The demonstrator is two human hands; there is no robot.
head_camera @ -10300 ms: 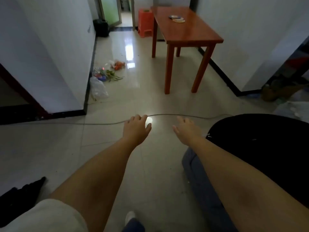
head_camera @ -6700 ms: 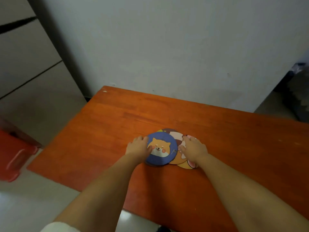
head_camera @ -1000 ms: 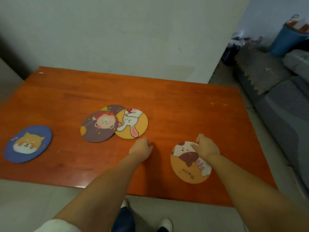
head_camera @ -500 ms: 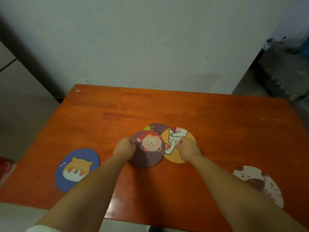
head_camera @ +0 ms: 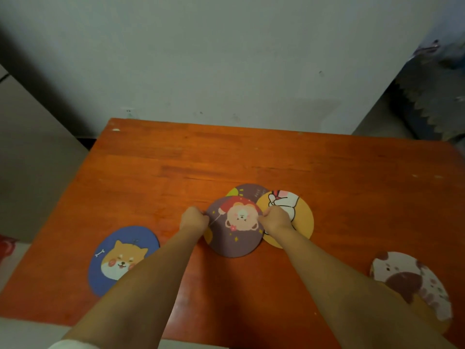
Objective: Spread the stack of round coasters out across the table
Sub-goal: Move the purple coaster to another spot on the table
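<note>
Your left hand point(head_camera: 193, 219) sits at the left edge of the purple bear coaster point(head_camera: 235, 226), its fingers curled into a clenched grip that touches the rim; whether it actually pinches the coaster, you cannot tell from here. Your right hand point(head_camera: 275, 220) is curled at the coaster's right edge, lying over the seam where it meets the yellow rabbit coaster point(head_camera: 293, 215); that grip looks clenched too, but what it grasps is hidden under the knuckles.

The purple bear coaster lies on top of the remaining cluster near the middle of the orange tabletop point(head_camera: 251, 157); it overlaps the yellow rabbit coaster on its right and another dark purple coaster point(head_camera: 251, 190) on its far side, with a sliver of a yellow one point(head_camera: 232, 192) peeking out beside that.

Two coasters lie alone, well apart from the cluster: the blue dog coaster point(head_camera: 120, 258) at the near left, partly crossed by your left forearm; the white-and-brown spotted coaster point(head_camera: 412, 280) at the near right, beside your right forearm.
</note>
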